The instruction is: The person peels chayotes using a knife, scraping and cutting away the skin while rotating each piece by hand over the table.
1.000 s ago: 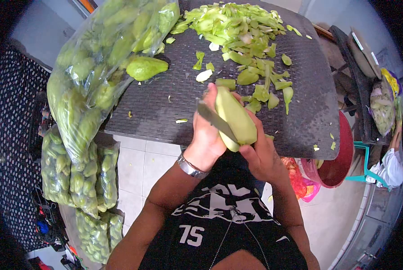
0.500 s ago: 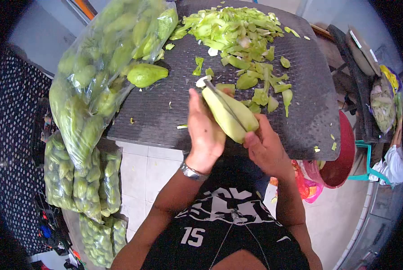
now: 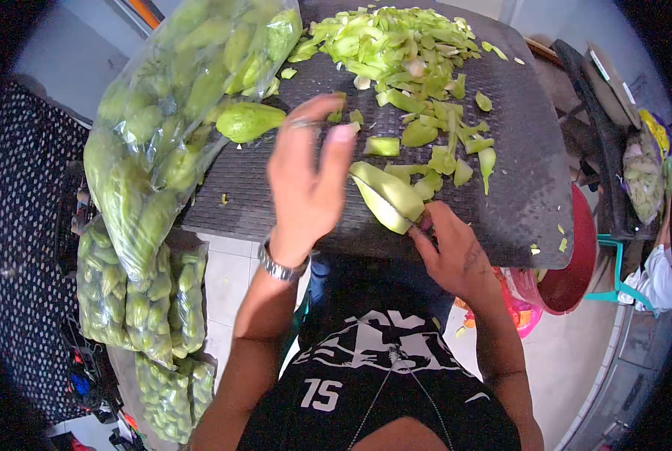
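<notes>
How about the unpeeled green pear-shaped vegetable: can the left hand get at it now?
Probably yes: the left hand, seemingly empty, is close by the unpeeled green pear-shaped vegetable, with nothing visible between; the big clear plastic bag lies mostly on its other side.

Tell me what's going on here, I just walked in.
A person's right hand holds a peeled, pale-green, pear-shaped fruit by its near end. The left hand, blurred and open, is apart from it, above the dark woven-textured table. Green peelings are heaped toward the far side; a bulging clear plastic bag of green fruit sits at left.
</notes>
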`<action>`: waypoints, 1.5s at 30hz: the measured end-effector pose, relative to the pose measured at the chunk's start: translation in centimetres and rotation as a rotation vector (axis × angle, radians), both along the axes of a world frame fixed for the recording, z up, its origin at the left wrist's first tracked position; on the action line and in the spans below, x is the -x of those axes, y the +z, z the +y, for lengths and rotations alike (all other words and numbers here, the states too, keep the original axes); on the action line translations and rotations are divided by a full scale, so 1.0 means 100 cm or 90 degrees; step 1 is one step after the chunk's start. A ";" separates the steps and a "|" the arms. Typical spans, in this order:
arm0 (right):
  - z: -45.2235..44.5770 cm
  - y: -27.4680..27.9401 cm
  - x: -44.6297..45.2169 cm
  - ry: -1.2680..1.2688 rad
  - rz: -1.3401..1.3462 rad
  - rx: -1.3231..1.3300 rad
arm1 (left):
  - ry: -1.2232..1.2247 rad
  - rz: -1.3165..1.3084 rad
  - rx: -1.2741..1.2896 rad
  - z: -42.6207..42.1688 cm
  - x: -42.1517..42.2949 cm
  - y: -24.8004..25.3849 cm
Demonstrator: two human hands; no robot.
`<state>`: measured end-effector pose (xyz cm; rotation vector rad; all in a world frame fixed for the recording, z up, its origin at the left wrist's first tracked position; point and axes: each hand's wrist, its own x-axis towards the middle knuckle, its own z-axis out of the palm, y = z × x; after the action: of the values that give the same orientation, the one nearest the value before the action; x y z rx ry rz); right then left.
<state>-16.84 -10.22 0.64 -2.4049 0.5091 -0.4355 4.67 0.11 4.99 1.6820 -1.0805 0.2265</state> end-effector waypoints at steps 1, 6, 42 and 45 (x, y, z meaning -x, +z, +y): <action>0.001 0.003 0.002 -0.003 0.039 0.037 | -0.075 -0.098 -0.027 -0.010 -0.007 0.002; 0.002 0.006 0.006 -0.035 0.135 0.091 | -0.276 -0.254 -0.209 -0.056 -0.034 -0.009; 0.015 0.028 -0.020 -0.028 0.463 0.129 | -0.424 -0.256 -0.332 -0.079 -0.065 -0.073; 0.012 0.009 -0.011 0.019 0.401 0.376 | -0.424 -0.235 -0.353 -0.077 -0.069 -0.080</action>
<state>-15.70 -9.04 1.53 -3.1201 0.6792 0.2485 11.55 -7.62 -2.96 1.6711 -2.0584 -0.2269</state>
